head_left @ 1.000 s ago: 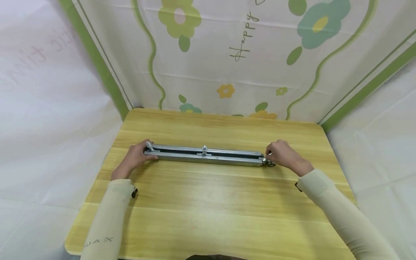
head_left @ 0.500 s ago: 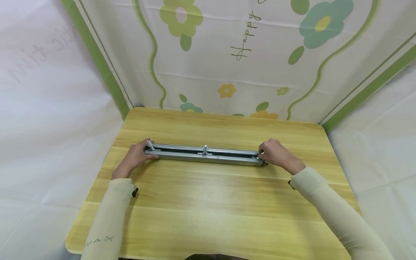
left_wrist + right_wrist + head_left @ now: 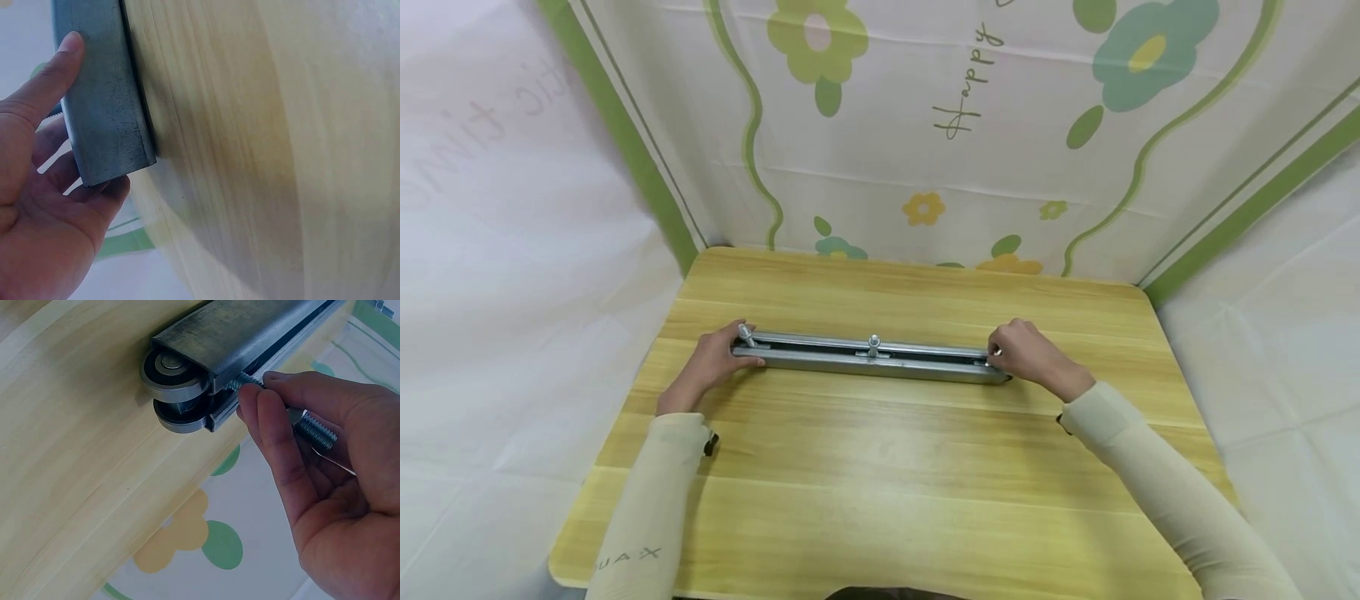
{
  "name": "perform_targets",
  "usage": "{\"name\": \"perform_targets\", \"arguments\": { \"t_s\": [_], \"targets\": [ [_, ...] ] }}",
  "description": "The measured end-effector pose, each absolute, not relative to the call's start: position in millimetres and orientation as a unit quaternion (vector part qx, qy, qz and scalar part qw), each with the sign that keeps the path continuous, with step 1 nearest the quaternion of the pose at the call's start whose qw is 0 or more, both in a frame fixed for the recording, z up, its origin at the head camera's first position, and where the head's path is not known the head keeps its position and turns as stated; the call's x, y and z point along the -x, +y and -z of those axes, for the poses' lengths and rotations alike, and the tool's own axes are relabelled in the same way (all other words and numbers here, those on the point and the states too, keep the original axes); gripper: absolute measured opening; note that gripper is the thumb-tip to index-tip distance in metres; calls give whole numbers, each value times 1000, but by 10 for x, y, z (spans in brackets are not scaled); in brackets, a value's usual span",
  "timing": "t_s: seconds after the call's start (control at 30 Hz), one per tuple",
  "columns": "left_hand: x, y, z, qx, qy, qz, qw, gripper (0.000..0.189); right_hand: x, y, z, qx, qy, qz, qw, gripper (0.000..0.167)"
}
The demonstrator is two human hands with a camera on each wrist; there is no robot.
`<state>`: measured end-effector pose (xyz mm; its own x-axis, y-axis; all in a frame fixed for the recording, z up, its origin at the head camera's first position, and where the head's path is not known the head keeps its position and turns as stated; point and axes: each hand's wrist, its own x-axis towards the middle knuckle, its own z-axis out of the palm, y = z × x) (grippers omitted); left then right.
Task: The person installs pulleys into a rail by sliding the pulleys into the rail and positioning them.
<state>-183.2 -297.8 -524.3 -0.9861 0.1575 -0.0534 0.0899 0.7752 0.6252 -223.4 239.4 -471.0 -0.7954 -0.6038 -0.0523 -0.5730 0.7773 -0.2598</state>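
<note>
A long metal channel rail [image 3: 820, 362] lies across the table, its slot facing up. My left hand [image 3: 711, 362] grips its left end, with the thumb on the near side wall in the left wrist view. At the right end, my right hand [image 3: 1037, 358] pinches the threaded bolt [image 3: 315, 434] of a roller trolley between thumb and fingers. The trolley's wheels [image 3: 181, 394] sit in the mouth of the rail, partly sticking out, in the right wrist view. Two more bolts stand up from the slot, one at the middle [image 3: 873, 343] and one by my left hand [image 3: 746, 334].
The wooden table [image 3: 865, 467] has rounded corners. Behind it hangs a white curtain [image 3: 865, 158] with printed flowers and green lines. More white cloth [image 3: 527, 333] closes in the left and right sides.
My right hand has moved left with the trolley's bolt, and the wheels that showed outside the right end have gone into the rail. The left hand keeps its place.
</note>
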Motion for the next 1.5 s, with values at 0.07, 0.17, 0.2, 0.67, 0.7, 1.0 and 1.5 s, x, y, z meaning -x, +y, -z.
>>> {"name": "perform_targets", "arguments": {
  "t_s": [0.07, 0.17, 0.2, 0.67, 0.7, 1.0, 1.5],
  "targets": [
    [1826, -2978, 5244, -66, 940, -331, 52, 70, 2235, 2378, 4714, 313, 941, 115, 67, 9],
    [1820, -2983, 5248, -66, 940, -331, 50, 70, 2232, 2354, 4711, 317, 939, 117, 66, 6],
    [1821, -2985, 5250, -67, 940, -330, 50, 70, 2230, 2345, 4707, 318, 938, 118, 67, 6],
    [1869, -3020, 5272, -73, 943, -322, 48, 70, 2222, 2243, 4724, 319, 937, 124, 66, 4],
    [1867, -3023, 5271, -72, 943, -321, 49, 71, 2222, 2235, 4728, 319, 937, 125, 65, 4],
    [1848, -3040, 5251, -72, 945, -316, 50, 70, 2221, 2154, 4741, 309, 940, 125, 67, 7],
    [1836, -3007, 5234, -75, 942, -324, 51, 70, 2170, 2170, 4727, 294, 946, 125, 55, 20]
  ]
}}
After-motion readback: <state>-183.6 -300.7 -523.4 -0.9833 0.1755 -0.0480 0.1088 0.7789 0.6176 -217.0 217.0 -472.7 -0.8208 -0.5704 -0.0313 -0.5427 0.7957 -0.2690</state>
